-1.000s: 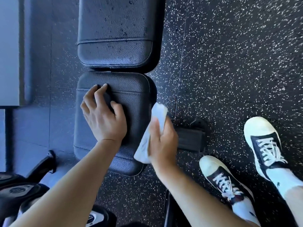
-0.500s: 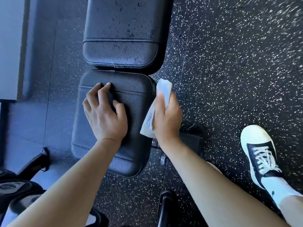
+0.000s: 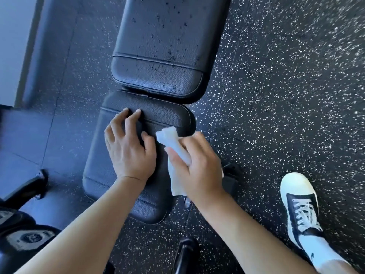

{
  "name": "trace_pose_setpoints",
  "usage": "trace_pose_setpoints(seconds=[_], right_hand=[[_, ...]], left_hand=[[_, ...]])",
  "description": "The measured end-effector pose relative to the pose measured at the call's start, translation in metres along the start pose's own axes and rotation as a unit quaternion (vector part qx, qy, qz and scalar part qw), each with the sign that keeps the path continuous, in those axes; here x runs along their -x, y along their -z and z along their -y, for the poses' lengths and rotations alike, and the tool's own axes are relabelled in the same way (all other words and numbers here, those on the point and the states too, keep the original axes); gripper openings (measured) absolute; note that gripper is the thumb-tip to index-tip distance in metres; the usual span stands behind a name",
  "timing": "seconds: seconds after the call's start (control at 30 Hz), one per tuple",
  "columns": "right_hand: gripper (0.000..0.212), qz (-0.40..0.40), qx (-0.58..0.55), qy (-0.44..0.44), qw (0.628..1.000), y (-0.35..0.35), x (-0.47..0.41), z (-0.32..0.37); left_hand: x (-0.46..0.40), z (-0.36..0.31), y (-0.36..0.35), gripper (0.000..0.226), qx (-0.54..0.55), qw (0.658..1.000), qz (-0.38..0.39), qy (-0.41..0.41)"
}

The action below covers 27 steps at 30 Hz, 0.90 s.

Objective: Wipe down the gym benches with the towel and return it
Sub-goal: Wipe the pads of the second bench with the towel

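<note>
A black padded gym bench lies below me in two parts. Its seat pad (image 3: pixel 167 115) is nearest, and the longer back pad (image 3: pixel 164 56) beyond it is speckled with dark droplets. My left hand (image 3: pixel 128 149) rests palm down on the seat pad, fingers spread toward the far seam. My right hand (image 3: pixel 199 167) grips a small white towel (image 3: pixel 171 141) and holds it on the seat pad's right side, just beside my left thumb. Part of the towel hangs below my palm.
Speckled black rubber floor (image 3: pixel 276 95) surrounds the bench. My right foot in a black and white sneaker (image 3: pixel 300 206) stands at the right. Dumbbells (image 3: pixel 25 238) lie at the lower left. A bench frame foot (image 3: pixel 185 252) shows below the seat.
My right hand has carried the towel from the seat pad's right edge up and inward onto its top. The left hand has stayed put. The view has shifted and one shoe has left it.
</note>
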State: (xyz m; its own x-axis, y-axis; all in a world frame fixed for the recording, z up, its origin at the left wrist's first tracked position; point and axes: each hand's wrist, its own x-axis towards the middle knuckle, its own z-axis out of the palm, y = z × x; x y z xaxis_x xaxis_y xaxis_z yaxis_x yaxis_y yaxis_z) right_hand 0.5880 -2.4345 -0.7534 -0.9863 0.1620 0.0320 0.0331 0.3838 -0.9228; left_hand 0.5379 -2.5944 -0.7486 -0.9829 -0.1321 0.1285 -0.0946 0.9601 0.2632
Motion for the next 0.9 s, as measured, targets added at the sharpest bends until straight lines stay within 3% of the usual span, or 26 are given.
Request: trace_pose_setpoints(seconds=[0.17,0.33,0.53,0.77,0.9], right_hand=[[0.03,0.009,0.154,0.111,0.982,-0.02,-0.095,0.014],[0.028,0.053,0.2,0.193,0.959,-0.019,-0.094,0.011],[0.035,0.067,0.213,0.197,0.955,-0.013,-0.098,0.007],[0.028,0.114,0.192,0.201,0.954,-0.101,-0.149,0.059],[0.031,0.141,0.203,0.236,0.94,-0.083,-0.144,0.047]], left_hand=[[-0.001,0.0,0.0,0.056,0.004,1.0,0.009,0.014],[-0.002,-0.001,0.002,0.055,0.01,1.0,0.01,0.008],[-0.003,0.001,0.001,0.057,0.013,1.0,0.006,0.015],[-0.003,0.003,0.001,0.071,0.037,0.998,0.002,0.06],[-0.002,0.005,0.0,0.066,0.034,0.998,-0.001,0.049]])
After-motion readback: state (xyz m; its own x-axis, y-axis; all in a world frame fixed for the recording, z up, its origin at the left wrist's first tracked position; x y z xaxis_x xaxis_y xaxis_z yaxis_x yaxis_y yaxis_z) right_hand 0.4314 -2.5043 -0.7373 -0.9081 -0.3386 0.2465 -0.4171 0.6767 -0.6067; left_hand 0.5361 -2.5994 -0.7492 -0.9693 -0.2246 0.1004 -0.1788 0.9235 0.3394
